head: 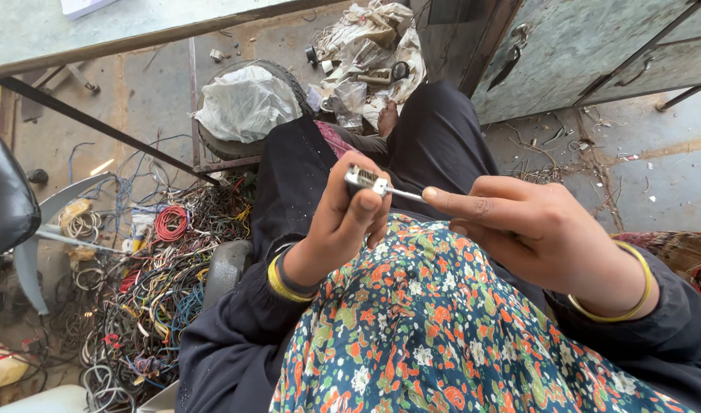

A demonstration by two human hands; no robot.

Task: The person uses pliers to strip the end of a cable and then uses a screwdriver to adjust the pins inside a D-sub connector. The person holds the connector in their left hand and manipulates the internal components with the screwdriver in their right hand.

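The left hand [343, 222] has its grip closed around a small metal connector [360, 180], held above the floral-clothed lap [442, 329]. A thin metal pin or tool [404, 194] runs from it rightward, nearly level, into the right hand [534, 229], whose finger and thumb pinch its far end. Left of the lap, tangled wires [159, 283] cover the concrete floor [656, 176]; beyond stand a tyre [236, 145] holding a white bag [247, 103] and a metal cabinet [588, 46].

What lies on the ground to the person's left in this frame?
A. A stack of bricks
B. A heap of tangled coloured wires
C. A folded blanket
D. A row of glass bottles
B: a heap of tangled coloured wires, with a red coil among them, covers the ground on the left, while the left hand holds a small metal connector that the right hand works on.
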